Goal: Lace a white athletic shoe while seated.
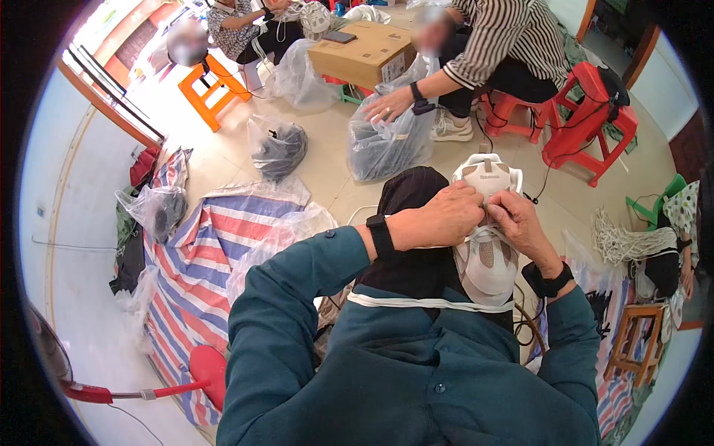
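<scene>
A white sneaker point(485, 269) with beige mesh patches rests on my lap, its toe toward me and its tongue point(487, 178) standing up at the far end. My left hand point(448, 215) is closed in a pinch at the left side of the lacing, on the white shoelace point(476, 232). Opposite it, my right hand point(518, 224) pinches at the lacing too, thumb and forefinger together. The lace ends between the fingers are partly hidden. A white cord point(416, 302) runs across my lap below the toe.
Striped sheeting point(190, 286) covers the floor at left. Bagged dark goods point(279, 151) and a large clear bag point(390, 141) stand ahead. A co-worker's hand point(388, 105) reaches over that bag. Red stools point(591, 123), a carton point(363, 53) and hanging white laces point(628, 241) surround me.
</scene>
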A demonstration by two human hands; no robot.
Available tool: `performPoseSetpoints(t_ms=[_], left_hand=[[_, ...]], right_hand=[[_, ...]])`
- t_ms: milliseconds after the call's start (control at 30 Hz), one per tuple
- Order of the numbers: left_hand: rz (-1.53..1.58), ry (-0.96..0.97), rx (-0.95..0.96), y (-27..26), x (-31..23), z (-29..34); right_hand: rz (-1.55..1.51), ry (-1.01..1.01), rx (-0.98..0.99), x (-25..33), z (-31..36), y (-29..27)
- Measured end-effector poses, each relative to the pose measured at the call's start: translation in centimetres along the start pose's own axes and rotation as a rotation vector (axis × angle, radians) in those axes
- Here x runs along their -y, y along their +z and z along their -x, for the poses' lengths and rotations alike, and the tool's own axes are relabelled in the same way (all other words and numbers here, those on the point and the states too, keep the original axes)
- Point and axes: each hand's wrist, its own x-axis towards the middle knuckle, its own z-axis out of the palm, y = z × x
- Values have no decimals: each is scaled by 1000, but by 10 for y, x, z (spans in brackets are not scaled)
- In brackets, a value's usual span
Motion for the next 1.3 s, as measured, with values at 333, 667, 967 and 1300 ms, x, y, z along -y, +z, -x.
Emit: performPoseSetpoints(t_ms=[333,667,967,1300], left_hand=[[15,4,-52,1,-1,1],[23,4,-75,1,-1,2],[71,-24,-80,0,-3,2],[53,-40,-44,5,3,-3]], right_hand=[[7,-14,-25,-3,1,2],[30,-16,-14,-4,0,2],[15,-4,-20,-2,0,3],[-6,41,-3,-2,-1,3]])
